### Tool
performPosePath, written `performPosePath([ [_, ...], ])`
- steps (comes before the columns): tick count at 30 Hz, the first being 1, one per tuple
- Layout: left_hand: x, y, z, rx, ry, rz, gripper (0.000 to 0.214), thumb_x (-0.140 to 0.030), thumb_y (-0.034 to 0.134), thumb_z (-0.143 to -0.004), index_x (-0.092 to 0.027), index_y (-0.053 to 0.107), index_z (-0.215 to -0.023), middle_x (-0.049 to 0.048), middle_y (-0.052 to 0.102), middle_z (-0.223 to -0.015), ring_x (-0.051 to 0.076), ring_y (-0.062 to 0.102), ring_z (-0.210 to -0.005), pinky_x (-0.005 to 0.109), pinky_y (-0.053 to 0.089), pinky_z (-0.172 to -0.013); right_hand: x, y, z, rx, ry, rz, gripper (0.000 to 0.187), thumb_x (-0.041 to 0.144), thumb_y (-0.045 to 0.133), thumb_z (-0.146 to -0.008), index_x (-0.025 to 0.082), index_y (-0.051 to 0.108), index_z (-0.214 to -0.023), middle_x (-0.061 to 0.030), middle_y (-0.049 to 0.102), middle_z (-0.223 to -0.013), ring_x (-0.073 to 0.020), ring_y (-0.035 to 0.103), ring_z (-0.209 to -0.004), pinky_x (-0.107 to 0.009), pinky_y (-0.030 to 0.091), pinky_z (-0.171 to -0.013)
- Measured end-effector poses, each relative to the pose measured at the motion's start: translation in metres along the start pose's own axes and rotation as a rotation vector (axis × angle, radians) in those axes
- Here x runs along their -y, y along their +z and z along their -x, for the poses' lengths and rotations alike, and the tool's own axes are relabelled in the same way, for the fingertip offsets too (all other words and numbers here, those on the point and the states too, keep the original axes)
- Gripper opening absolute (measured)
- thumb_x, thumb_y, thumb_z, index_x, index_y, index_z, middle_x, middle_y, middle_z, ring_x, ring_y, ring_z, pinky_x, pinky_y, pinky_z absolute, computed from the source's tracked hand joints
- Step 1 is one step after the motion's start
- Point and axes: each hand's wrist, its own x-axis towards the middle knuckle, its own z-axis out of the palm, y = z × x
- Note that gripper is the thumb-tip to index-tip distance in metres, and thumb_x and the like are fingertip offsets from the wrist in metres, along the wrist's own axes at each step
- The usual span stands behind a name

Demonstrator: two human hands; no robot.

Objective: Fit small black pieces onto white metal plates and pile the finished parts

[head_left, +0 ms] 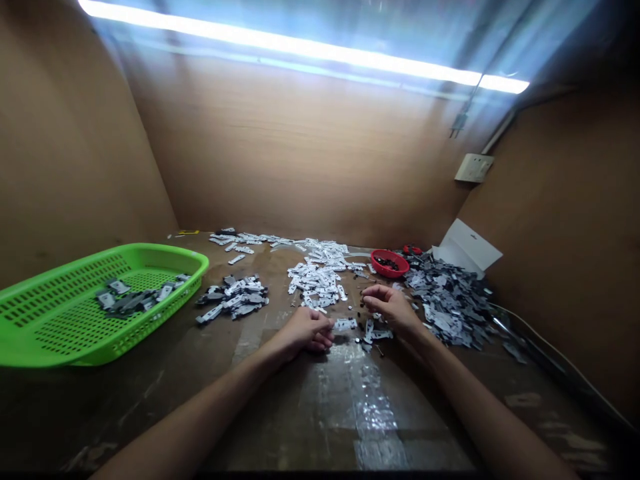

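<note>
I note a basket (165,309) at frame left holding parts (135,301); a pile (235,298) just right of it; loose plates (317,279) mid-frame; a bowl (395,274) of small pieces (386,264) to their right; a heap (453,300) farther right, a card (469,247) behind it.

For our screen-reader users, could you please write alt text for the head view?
A left hand has a pale part at its fingertips, a right hand nearby, over a brown table. Beyond lie piles of parts and a red bowl; a green basket stands at left.
</note>
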Motion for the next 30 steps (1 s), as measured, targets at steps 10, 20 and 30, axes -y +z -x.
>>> performPosePath([
  [10, -0.003, 0.0, 0.0, -0.014, -0.02, -0.027, 0.022, -0.033, 0.059, -0.068, -0.011, 0.057, -0.069, 0.0107, 0.067, -0.07, 0.015, 0.063, -0.055, 0.02, 0.046, -0.046, 0.025, 0.036, 0.024, 0.059, -0.345, 0.33, 0.012, 0.029, 0.055, -0.079, 0.021, 0.064, -0.079, -0.0035, 0.064, -0.082, -0.017, 0.058, -0.077, -0.028, 0.044, -0.07],
  [20, 0.0, -0.001, -0.002, -0.019, -0.036, -0.062, 0.027, -0.037, 0.06, -0.068, -0.01, 0.059, -0.074, 0.0097, 0.067, -0.071, 0.014, 0.063, -0.057, 0.019, 0.046, -0.048, 0.025, 0.049, 0.033, 0.14, -0.466, 0.463, 0.052, 0.009, 0.055, -0.074, 0.025, 0.045, -0.123, -0.0018, 0.061, -0.087, -0.017, 0.053, -0.085, -0.032, 0.041, -0.079],
  [30, -0.001, -0.001, -0.004, -0.037, -0.045, -0.051, 0.027, -0.036, 0.063, -0.067, -0.011, 0.058, -0.074, 0.0091, 0.067, -0.068, 0.014, 0.062, -0.056, 0.019, 0.044, -0.047, 0.021, 0.051, 0.034, 0.202, -0.576, 0.624, 0.062, 0.004, 0.057, -0.073, 0.028, 0.04, -0.127, -0.0008, 0.063, -0.09, -0.0189, 0.047, -0.089, -0.034, 0.036, -0.082],
])
